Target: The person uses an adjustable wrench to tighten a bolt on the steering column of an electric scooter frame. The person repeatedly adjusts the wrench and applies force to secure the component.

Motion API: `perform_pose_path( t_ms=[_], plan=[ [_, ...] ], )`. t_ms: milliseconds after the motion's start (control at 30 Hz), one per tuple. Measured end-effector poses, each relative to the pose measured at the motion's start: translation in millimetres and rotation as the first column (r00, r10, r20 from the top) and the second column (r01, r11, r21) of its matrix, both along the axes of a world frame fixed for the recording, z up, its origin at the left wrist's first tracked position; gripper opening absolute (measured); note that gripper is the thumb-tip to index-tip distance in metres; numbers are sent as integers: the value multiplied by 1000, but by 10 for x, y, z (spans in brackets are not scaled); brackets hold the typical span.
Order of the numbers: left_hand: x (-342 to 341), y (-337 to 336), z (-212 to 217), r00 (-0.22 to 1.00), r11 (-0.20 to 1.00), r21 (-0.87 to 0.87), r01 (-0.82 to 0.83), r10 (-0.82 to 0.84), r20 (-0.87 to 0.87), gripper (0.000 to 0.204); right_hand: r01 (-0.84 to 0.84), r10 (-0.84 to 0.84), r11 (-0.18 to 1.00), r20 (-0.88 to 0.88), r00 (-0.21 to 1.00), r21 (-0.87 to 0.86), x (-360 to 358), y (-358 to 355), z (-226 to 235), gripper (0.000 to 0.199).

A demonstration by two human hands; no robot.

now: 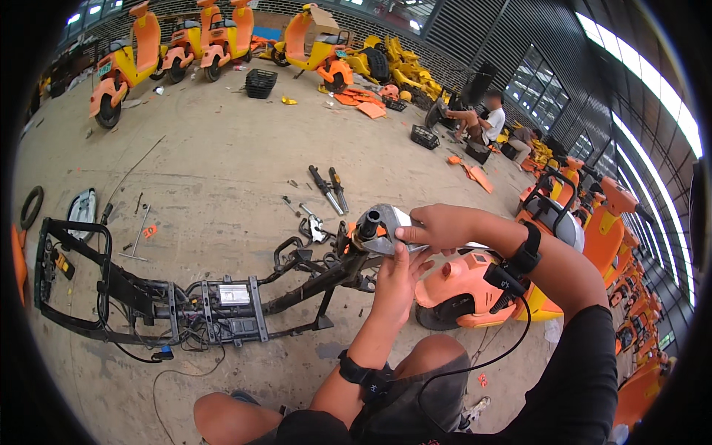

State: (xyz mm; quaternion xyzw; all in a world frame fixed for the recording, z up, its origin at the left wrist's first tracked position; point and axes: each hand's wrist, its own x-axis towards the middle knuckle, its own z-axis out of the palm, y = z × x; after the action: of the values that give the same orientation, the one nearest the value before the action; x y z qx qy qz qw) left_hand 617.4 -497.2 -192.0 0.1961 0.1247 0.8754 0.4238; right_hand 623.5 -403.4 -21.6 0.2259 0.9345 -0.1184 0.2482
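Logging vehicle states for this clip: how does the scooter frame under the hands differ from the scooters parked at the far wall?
The stripped scooter frame is bare black metal with exposed wiring; the parked scooters keep orange-and-yellow body panels. The frame lies low on the concrete floor; those stand upright on wheels. Left hand and right hand grip the frame's steering head; nobody touches the parked ones.

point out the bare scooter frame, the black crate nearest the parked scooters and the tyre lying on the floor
scooter frame (233,300): head view, on the middle section with the grey box
black crate (260,83): head view, on its front wall
tyre (31,207): head view, on the rubber ring at the left edge
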Motion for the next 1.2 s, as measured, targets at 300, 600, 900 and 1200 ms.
perform_pose_path(
  t_ms=[300,600,900,1200],
  plan=[
    [73,91,9,996,999,-22,-46,47,76,64,-12,68,967,-212,975,253,139,-172,-101,69],
    [13,-44,126,997,994,-78,-74,76,18,55,166,-38,945,-408,912,282,207,-344,-264,68],
    [17,-32,-27,999,995,-88,-45,45,-3,54,36,66,981,-503,862,190,259,27,-491,60],
    [-24,-98,55,999,998,-39,47,-48,-14,61,-26,157,955,-429,889,295,239,-41,-332,63]
  ],
)
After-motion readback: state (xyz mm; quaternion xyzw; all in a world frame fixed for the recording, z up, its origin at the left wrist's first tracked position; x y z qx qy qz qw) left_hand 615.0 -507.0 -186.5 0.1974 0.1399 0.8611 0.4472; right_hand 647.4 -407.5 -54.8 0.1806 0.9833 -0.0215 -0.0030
